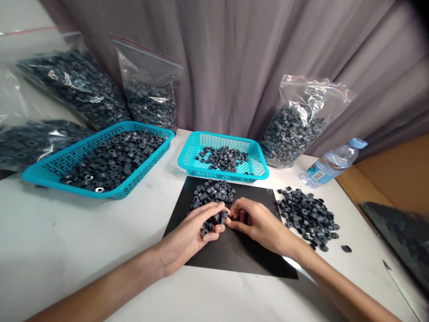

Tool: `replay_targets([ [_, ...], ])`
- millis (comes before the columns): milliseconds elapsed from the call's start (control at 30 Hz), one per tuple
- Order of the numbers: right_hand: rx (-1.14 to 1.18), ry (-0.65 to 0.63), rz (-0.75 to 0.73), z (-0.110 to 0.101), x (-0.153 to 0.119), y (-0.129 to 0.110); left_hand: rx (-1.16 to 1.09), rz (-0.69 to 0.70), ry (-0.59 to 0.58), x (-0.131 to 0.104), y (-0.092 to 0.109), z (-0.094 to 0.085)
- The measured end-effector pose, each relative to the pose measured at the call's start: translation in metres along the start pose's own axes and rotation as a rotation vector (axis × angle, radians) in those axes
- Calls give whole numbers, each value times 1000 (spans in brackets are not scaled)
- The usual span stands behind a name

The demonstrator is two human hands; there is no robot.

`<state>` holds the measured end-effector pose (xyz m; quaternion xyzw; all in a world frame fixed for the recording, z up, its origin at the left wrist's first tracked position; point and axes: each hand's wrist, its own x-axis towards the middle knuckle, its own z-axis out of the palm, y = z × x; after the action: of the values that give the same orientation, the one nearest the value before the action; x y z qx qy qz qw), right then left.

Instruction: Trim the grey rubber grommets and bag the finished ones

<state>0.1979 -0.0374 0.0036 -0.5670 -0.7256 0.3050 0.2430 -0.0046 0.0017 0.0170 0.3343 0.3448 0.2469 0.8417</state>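
Observation:
My left hand (pixel 196 226) is curled around a handful of small dark grey plastic rings (pixel 214 220), some resting in the palm and against the fingers. Close beside it, my right hand (pixel 256 219) has its thumb and forefinger pinched near the left fingertips; whatever sits in that pinch is too hidden to name. Both hands are over a black mat (pixel 241 255). Just beyond the left fingers, a heap of the same grey rings (pixel 214 191) lies on the mat. To the right of the right hand is a pile of thin dark rings (pixel 308 214) on the table.
A large blue basket (pixel 147 172) full of rings stands at left, a smaller blue basket (pixel 224 174) with dark pieces behind the mat. Zip bags of rings (pixel 150 105) stand at back left, another bag (pixel 295 129) at back right. A water bottle (pixel 335 163) is right.

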Motion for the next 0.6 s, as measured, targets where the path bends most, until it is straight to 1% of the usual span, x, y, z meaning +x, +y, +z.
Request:
replay_targets([
  [67,-83,3,-16,-1,-1,-2,23,12,-9,0,0,-1],
  [133,-102,13,-34,-8,-3,-7,37,15,-17,0,0,-1],
  [233,-26,116,-84,-23,-8,-17,32,10,-9,0,1,0],
  [300,42,199,-142,-29,-11,-25,41,11,2,0,1,1],
  [400,85,249,-235,-26,-11,-34,43,28,11,1,1,3],
  [500,72,232,-301,-16,-9,-38,20,25,4,0,-1,3],
  [600,79,195,-320,-12,-7,-39,17,17,-2,0,-3,2],
])
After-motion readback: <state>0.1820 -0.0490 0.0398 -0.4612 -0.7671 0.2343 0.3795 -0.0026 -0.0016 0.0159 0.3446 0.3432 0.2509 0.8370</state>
